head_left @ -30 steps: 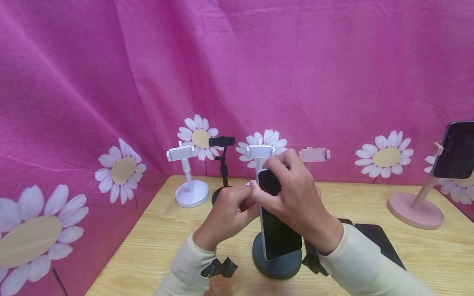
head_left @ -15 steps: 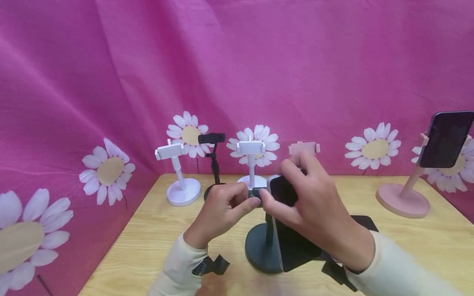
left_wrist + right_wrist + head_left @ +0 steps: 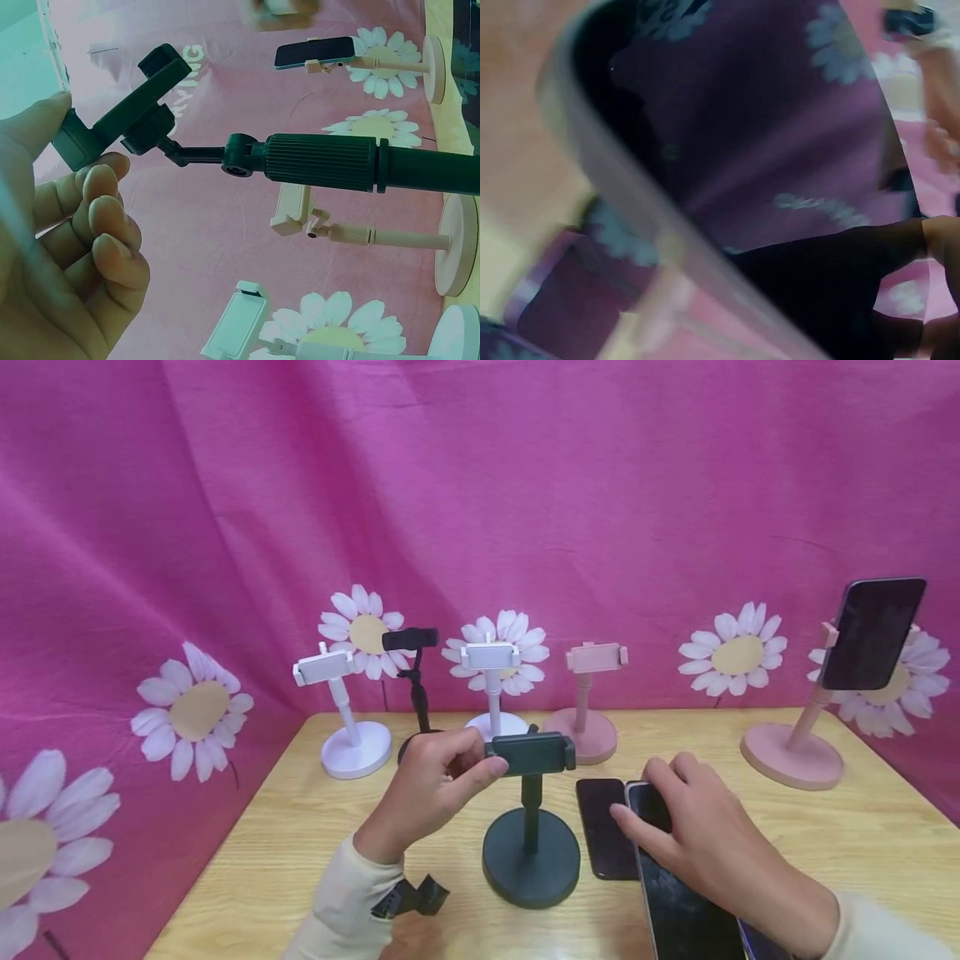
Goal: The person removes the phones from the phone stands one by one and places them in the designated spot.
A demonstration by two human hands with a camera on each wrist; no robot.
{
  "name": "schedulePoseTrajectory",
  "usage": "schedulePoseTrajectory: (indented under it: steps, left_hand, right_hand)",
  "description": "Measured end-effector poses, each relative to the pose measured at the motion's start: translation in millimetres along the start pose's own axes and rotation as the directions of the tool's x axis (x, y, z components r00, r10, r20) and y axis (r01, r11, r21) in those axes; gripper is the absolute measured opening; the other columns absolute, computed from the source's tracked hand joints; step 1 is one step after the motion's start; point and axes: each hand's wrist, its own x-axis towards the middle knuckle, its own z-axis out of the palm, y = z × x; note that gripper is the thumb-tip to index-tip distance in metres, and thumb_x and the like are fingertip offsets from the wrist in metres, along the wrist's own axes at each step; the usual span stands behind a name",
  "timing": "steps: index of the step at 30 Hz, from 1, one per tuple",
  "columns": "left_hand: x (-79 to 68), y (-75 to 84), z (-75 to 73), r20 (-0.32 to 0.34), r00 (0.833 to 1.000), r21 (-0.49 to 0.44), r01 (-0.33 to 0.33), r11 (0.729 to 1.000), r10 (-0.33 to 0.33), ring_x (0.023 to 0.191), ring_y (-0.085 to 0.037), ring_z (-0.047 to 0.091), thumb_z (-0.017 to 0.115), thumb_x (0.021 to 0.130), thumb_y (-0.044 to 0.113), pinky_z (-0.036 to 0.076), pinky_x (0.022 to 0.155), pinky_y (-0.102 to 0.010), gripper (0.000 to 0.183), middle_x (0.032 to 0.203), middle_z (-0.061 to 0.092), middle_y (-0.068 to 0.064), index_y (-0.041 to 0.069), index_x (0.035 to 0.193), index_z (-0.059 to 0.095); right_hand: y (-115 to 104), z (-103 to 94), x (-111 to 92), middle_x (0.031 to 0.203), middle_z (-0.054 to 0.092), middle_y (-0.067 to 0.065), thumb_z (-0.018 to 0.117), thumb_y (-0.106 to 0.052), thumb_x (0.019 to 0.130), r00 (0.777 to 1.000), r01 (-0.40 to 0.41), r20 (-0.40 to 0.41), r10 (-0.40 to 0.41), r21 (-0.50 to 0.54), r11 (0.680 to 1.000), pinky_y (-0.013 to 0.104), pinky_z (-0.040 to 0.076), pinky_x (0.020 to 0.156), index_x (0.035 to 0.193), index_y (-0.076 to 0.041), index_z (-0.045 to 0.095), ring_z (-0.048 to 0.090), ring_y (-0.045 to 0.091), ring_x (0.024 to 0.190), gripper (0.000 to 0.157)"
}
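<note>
My left hand (image 3: 423,793) pinches one end of the clamp (image 3: 534,753) on a dark green phone stand (image 3: 531,864). The left wrist view shows its thumb and index finger on the jaw of that clamp (image 3: 124,112), which holds no phone. To the right, my right hand (image 3: 712,847) grips a phone (image 3: 686,914) with a dark screen and silver edge. This phone (image 3: 757,127) fills much of the right wrist view, blurred. A second black phone (image 3: 606,831) lies on the table beside it, left of the right hand.
Along the back stand two white phone stands (image 3: 356,750), a black stand (image 3: 420,689) and a pink stand (image 3: 581,735). At right another pink stand (image 3: 793,756) holds a phone (image 3: 873,635). A pink flowered cloth (image 3: 525,485) rises behind the wooden table (image 3: 285,860).
My right hand has moved right and down, carrying the phone away from the green stand. The left hand has stayed at the clamp. The head view has shifted slightly right.
</note>
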Motion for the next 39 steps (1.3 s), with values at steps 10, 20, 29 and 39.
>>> schedulePoseTrajectory:
  steps: [10, 20, 29, 39]
  left_hand:
    - [-0.8, -0.7, -0.7, 0.003, 1.000, -0.026, 0.020, 0.999, -0.020, 0.054, -0.011, 0.043, 0.070, 0.089, 0.017, 0.037, 0.046, -0.028, 0.022, 0.060, 0.042, 0.007, 0.015, 0.072, 0.055]
    - [-0.2, -0.4, -0.5, 0.007, 1.000, -0.035, 0.021, 0.999, -0.021, 0.055, -0.012, 0.044, 0.070, 0.088, 0.015, 0.038, 0.047, -0.025, 0.021, 0.060, 0.043, 0.006, 0.015, 0.073, 0.056]
    - [0.1, 1.4, -1.9, 0.011, 1.000, -0.029, 0.025, 0.999, -0.025, 0.055, -0.012, 0.044, 0.071, 0.088, 0.017, 0.037, 0.047, -0.025, 0.021, 0.060, 0.043, 0.006, 0.015, 0.073, 0.056]
    - [-1.1, 1.9, -2.3, 0.016, 0.998, -0.033, 0.062, 0.998, -0.061, 0.056, -0.013, 0.045, 0.071, 0.089, 0.019, 0.039, 0.048, -0.025, 0.020, 0.061, 0.044, 0.006, 0.015, 0.075, 0.057]
  right_hand:
    - [37.0, 46.5, -35.5, 0.075, 0.040, 0.001, 0.072, -0.050, 0.081, 0.949, -0.116, 0.289, 0.128, -0.056, 0.992, 0.030, 0.033, 0.057, 0.094, -0.014, 0.058, 0.038, 0.016, 0.066, 0.040]
    - [46.6, 50.3, -47.7, 0.081, 0.044, 0.005, 0.073, -0.067, 0.068, 0.802, -0.279, 0.532, 0.272, -0.068, 0.958, 0.036, 0.045, 0.064, 0.105, -0.011, 0.053, 0.045, 0.021, 0.074, 0.069]
    - [64.5, 48.5, -68.6, 0.090, 0.042, 0.007, 0.080, -0.067, 0.055, 0.801, -0.153, 0.589, 0.111, 0.022, 0.988, 0.039, 0.041, 0.061, 0.117, -0.007, 0.045, 0.039, 0.026, 0.081, 0.094]
    - [72.4, 54.6, -73.4, 0.093, 0.043, 0.009, 0.083, -0.063, 0.056, 0.838, -0.116, 0.538, 0.089, 0.016, 0.993, 0.044, 0.044, 0.063, 0.110, -0.008, 0.046, 0.045, 0.028, 0.084, 0.085]
